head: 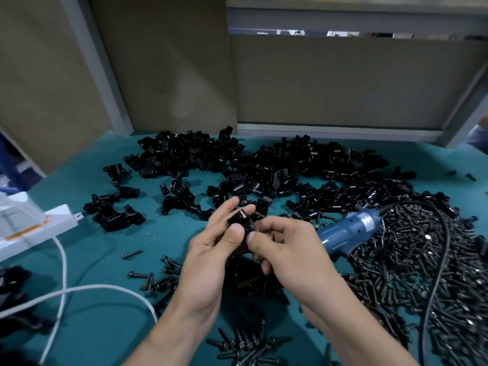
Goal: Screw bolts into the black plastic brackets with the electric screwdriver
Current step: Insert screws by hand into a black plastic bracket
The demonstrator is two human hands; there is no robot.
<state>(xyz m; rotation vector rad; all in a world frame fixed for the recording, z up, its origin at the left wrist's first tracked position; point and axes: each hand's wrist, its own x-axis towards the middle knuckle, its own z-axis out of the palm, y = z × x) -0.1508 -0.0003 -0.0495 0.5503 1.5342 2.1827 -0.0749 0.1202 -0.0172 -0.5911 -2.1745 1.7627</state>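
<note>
Both hands are raised over the teal table mat [111, 241], near the middle of the view.

The left hand [211, 252] holds 1 black bracket [240, 220]. Its thumb presses the near face and its fingers are stretched behind the part.

The right hand [287, 249] has its fingers curled and its thumb tip against the lower edge of the same black bracket. It appears to pinch the part, though the contact is partly hidden, and I cannot tell whether it also holds a bolt.

The electric screwdriver [351, 231], with a blue body, lies on the mat just right of the right hand. Neither hand touches it. Its black cord [445, 247] runs over a heap of bolts [412, 281] at the right.

A spread of loose brackets [266, 165] covers the far side of the mat. A few stray bolts [158, 277] lie to the left of the left wrist.

At the left edge sit a white box [39, 228] and a white cable [63, 270].
</note>
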